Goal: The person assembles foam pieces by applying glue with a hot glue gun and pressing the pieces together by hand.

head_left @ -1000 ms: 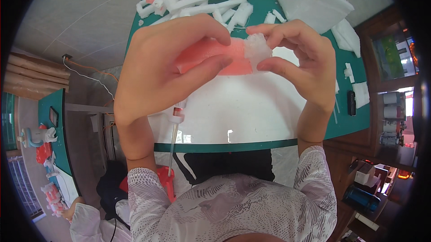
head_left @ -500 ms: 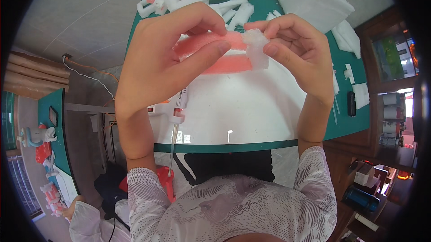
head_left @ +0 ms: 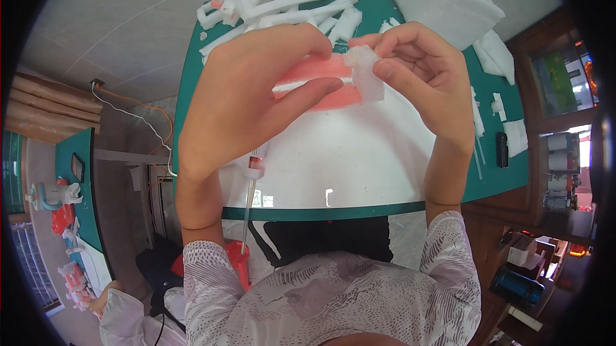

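Note:
A piece of pink foam [head_left: 343,97], seen as two strips with a gap between them, is held over the white board [head_left: 308,173]. A small white foam block [head_left: 368,76] sits across the strips' right end. My left hand [head_left: 250,92] is curled around the pink foam, the thumb over the lower strip and the fingers at the upper one; its palm hides the left end. With thumb and fingers, my right hand [head_left: 423,70] grips the white block's right side. Below my left hand lies a hot glue gun [head_left: 255,167], partly hidden, its clear glue stick pointing toward me.
White foam strips [head_left: 295,2] are heaped at the back of the green table [head_left: 192,89]. A large white foam block [head_left: 443,2] stands at back right. Foam scraps [head_left: 515,135] and a black object [head_left: 502,149] lie on the right. Another person's arm [head_left: 122,311] shows at lower left.
My left hand has moved slightly right and down, and its thumb and fingertips have spread from the upper strip to span both strips. My right hand has barely moved.

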